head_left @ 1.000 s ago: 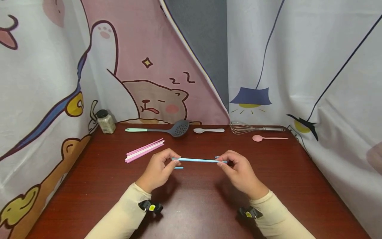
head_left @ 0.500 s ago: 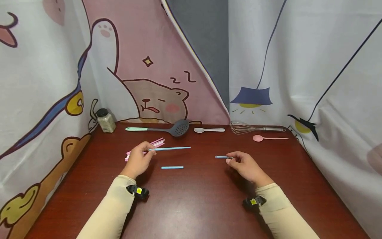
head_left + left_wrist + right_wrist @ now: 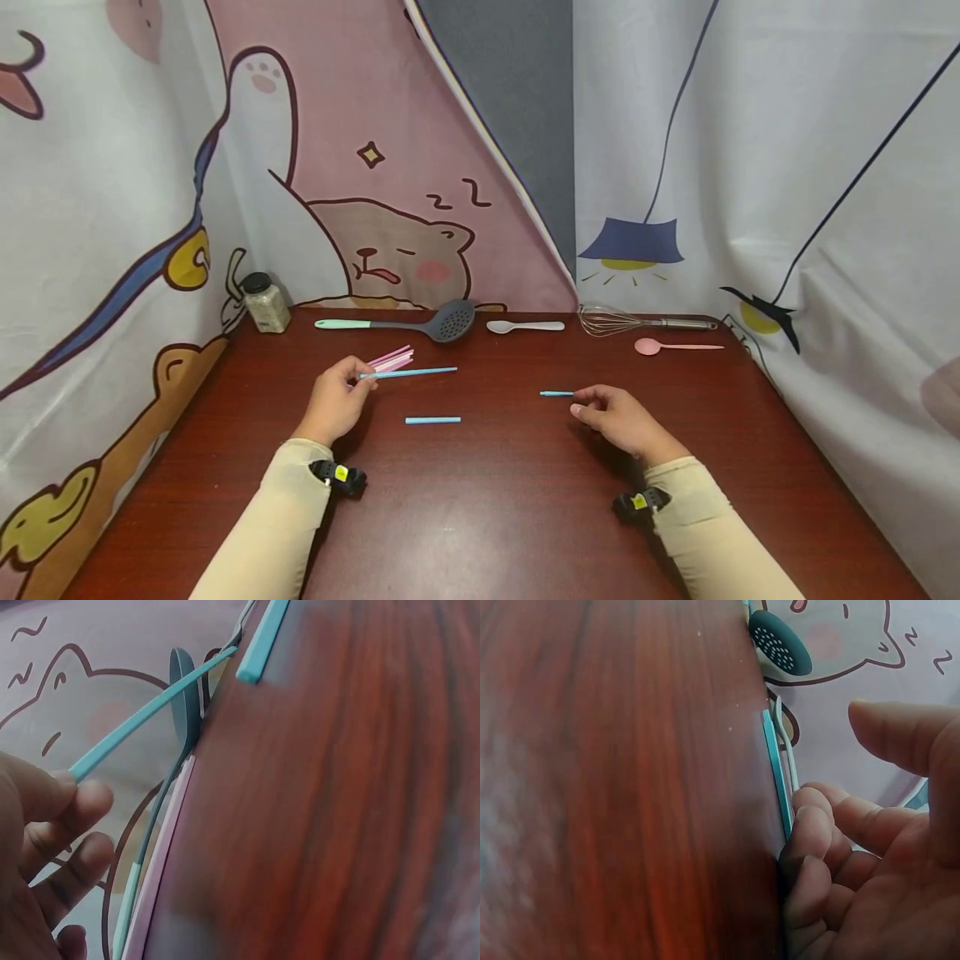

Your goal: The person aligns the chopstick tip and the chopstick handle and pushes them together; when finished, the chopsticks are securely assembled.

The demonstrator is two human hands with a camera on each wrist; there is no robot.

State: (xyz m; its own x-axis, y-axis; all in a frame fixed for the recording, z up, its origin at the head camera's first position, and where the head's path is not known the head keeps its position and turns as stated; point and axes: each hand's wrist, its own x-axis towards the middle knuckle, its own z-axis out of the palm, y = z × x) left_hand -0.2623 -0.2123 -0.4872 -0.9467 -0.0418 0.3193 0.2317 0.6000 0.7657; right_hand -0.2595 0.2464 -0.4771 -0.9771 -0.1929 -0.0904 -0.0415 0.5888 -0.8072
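My left hand (image 3: 333, 406) pinches a thin, tapered blue chopstick (image 3: 417, 372) near one end, and it slants out to the right past the pink and white sticks (image 3: 393, 360). In the left wrist view, thumb and index finger meet on the chopstick (image 3: 142, 714) while the other fingers curl loosely. A short blue stick (image 3: 432, 420) lies on the table between the hands. By my right hand (image 3: 622, 419) lies another blue stick (image 3: 556, 393), its right end hidden behind the fingertips. In the right wrist view, the thumb stands well apart from the loosely bent fingers, which hold nothing.
Along the back of the table (image 3: 480, 508) lie a slotted skimmer (image 3: 450, 322), a white spoon (image 3: 525, 327), a whisk (image 3: 645, 322) and a pink spoon (image 3: 678, 347). A black-lidded jar (image 3: 266, 304) stands at the left corner. Printed curtains hang behind.
One second ago both hands held the blue chopstick between them. My right hand has let go and drawn slightly right; my left hand has carried it left, over beside the pink and white sticks.
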